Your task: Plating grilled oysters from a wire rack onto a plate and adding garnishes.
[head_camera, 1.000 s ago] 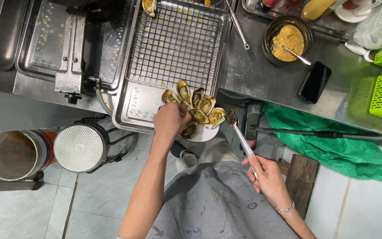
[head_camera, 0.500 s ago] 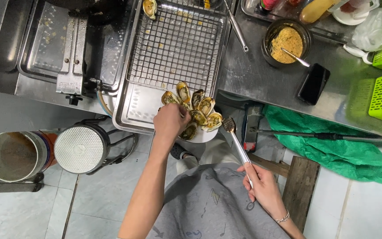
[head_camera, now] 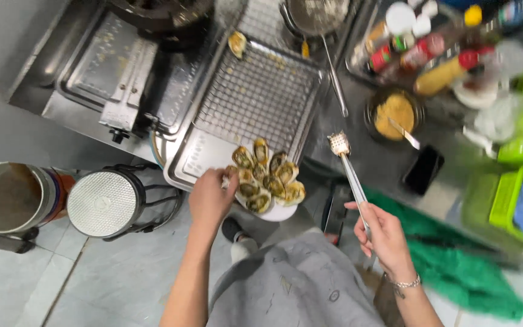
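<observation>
Head view: I look down on a steel bench [head_camera: 358, 163] with a stove and a wire rack tray [head_camera: 255, 103].
Left hand [head_camera: 211, 198]: I have it closed on the rim of a white plate [head_camera: 276, 212] piled with grilled oysters [head_camera: 267, 178], held at the tray's near edge.
Right hand [head_camera: 385, 236]: I have it wrapped around metal tongs [head_camera: 349, 172], whose tips hang empty over the bench.
Risk: I judge the plate could tip, since one hand grips only its edge and the shells sit heaped; oysters might slide off to the floor.
</observation>
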